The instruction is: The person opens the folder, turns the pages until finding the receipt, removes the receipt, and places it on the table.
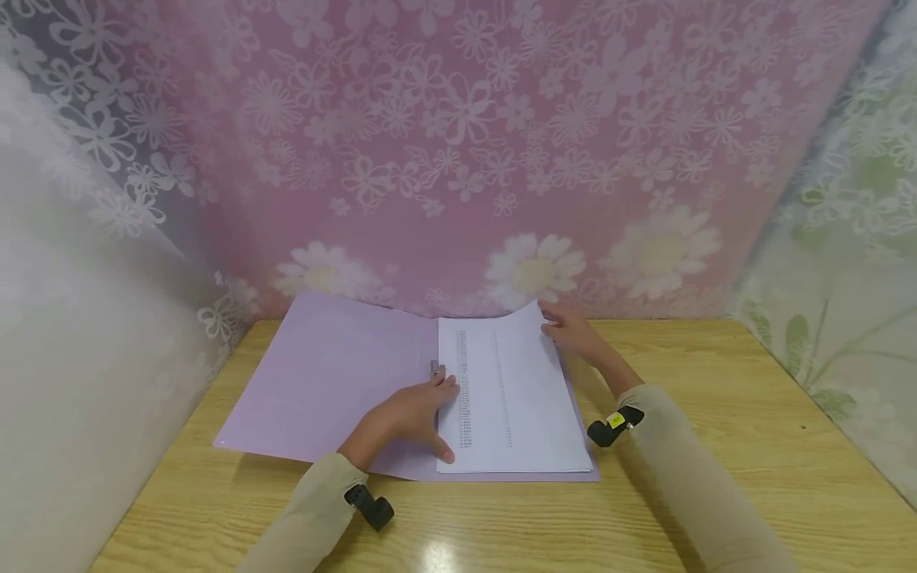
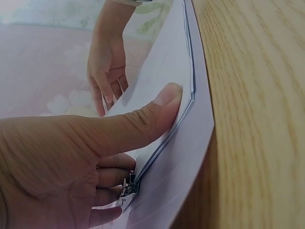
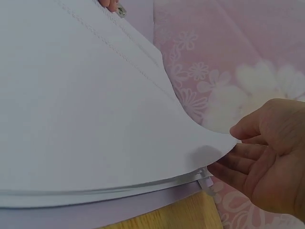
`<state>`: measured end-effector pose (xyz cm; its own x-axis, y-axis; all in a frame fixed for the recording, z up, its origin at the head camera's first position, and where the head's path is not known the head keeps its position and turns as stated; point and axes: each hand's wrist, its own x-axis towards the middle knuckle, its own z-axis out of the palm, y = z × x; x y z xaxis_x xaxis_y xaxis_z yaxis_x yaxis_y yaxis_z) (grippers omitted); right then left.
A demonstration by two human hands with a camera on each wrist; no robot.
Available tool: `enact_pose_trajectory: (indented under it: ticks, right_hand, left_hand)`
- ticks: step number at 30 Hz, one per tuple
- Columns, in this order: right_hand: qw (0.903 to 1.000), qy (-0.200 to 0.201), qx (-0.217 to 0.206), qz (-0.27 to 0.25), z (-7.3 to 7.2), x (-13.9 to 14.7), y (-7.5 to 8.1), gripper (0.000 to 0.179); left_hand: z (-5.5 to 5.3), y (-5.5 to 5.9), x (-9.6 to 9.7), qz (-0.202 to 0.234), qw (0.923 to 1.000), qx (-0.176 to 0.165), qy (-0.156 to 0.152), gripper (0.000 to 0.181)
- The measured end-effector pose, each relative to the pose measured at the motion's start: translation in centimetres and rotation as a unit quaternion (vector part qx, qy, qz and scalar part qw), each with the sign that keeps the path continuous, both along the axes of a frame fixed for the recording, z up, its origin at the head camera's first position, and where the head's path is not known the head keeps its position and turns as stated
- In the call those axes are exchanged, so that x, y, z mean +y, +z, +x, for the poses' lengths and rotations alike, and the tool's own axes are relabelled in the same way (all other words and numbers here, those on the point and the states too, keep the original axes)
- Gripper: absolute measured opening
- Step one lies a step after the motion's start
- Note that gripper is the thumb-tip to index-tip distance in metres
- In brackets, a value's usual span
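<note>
A lilac folder lies spread out on the table, its cover turned to the left. On its right side rests a stack of white paper sheets with columns of small print. A metal clip sits at the stack's left edge. My left hand rests on that edge, thumb extended over the paper and the other fingers beside the clip. At the far right corner, my right hand pinches the top sheet, with the thumb at its tip and fingers underneath. That corner is lifted and curved above the sheets below.
The wood-grain table extends around the folder. Behind it hangs a pink floral cloth, close to the folder's far edge. Pale patterned cloth also lines the left and right sides. Each wrist carries a small black camera.
</note>
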<state>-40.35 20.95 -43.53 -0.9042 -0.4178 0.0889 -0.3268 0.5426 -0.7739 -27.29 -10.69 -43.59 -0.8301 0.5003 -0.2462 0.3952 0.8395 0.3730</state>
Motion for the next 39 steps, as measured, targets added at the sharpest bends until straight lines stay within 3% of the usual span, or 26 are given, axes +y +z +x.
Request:
enact_pose_trajectory:
  ticks: [7, 17, 25, 31, 35, 39]
  right_hand:
    - [0.9978, -0.011, 0.044, 0.048, -0.6, -0.3, -0.2, 0.051]
    - [0.9930, -0.005, 0.094, 0.072, -1.3, -0.2, -0.8, 0.039]
    - [0.9995, 0.021, 0.014, -0.020, -1.0, 1.1, -1.6, 0.048]
    - [0.9993, 0.030, -0.010, -0.020, 1.0, 2.2, -1.0, 0.053]
    - [0.9943, 0.056, -0.080, -0.042, 2.0, 2.4, -0.4, 0.059]
    - [0.9832, 0.081, -0.149, -0.068, 2.7, 2.4, 0.4, 0.059]
  left_hand:
    - [-0.1, 0.0, 0.0, -0.002, 1.0000, -0.001, -0.001, 0.117]
    - [-0.2, -0.2, -0.1, 0.002, 1.0000, -0.002, 0.001, 0.117]
    - [-0.3, -0.4, -0.2, 0.007, 1.0000, -0.006, 0.002, 0.117]
    - [-0.2, -0.1, -0.2, 0.012, 0.9999, -0.009, 0.001, 0.117]
    - [-0.1, 0.1, -0.3, 0.016, 0.9998, -0.013, 0.000, 0.116]
    - [-0.1, 0.0, -0.3, 0.021, 0.9997, -0.016, 0.001, 0.117]
